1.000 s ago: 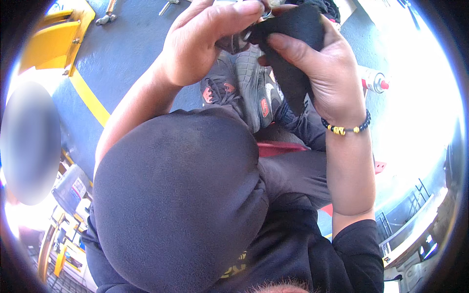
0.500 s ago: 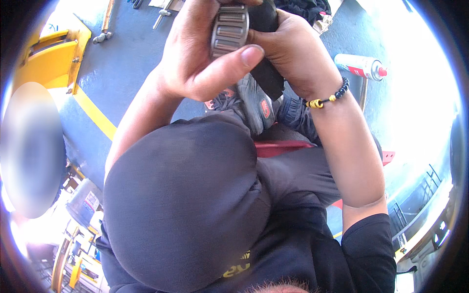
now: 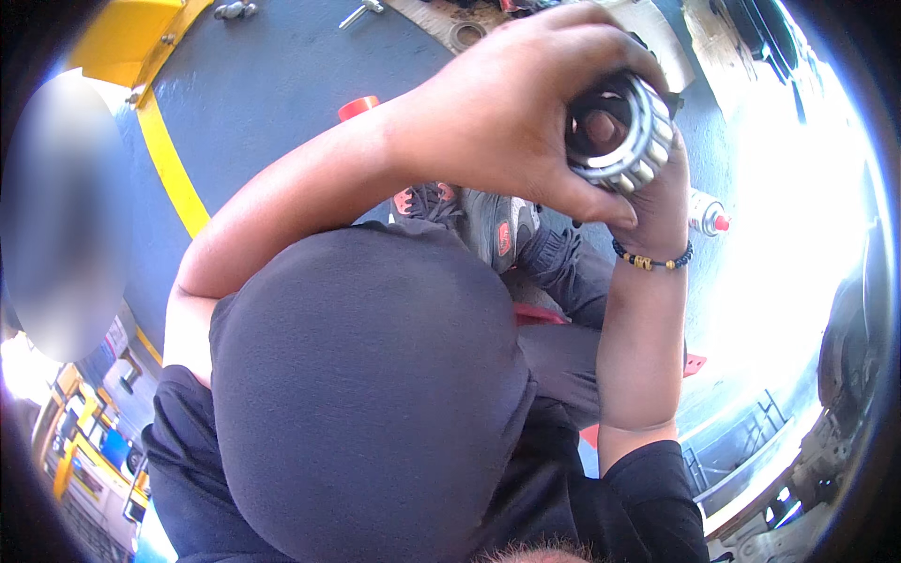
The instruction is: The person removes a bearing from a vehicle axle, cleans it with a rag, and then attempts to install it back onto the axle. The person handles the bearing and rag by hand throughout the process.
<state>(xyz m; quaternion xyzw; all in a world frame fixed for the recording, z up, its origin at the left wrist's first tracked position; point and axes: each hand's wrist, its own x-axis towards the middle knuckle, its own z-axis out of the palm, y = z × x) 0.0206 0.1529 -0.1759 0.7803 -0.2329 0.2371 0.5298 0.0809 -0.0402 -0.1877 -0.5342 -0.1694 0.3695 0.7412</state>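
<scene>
A blue-grey floor is spreading beneath everything, with a yellow painted line running down its left side. At the far left, a yellow metal frame is standing partly out of view. Near and central, a bent leg in dark grey trousers is filling much of the scene. A piece of cardboard is lying at the far edge, and beyond the knee grey sneakers with orange-red details are resting close together. The left hand is reaching across to the right, pinching a bearing between its curled fingers and its thumb. The right hand is sitting just behind that part, mostly hidden, so its grip cannot be told. To its right, a white spray can with a red nozzle is lying on the floor. The tapered roller bearing itself is being held up, tilted, well above the floor; a fingertip, whose hand is unclear, is showing inside its bore. An orange-red round piece is peeking out beyond the left forearm, a metal ring is lying on the cardboard, and a beaded bracelet is circling the right wrist.
</scene>
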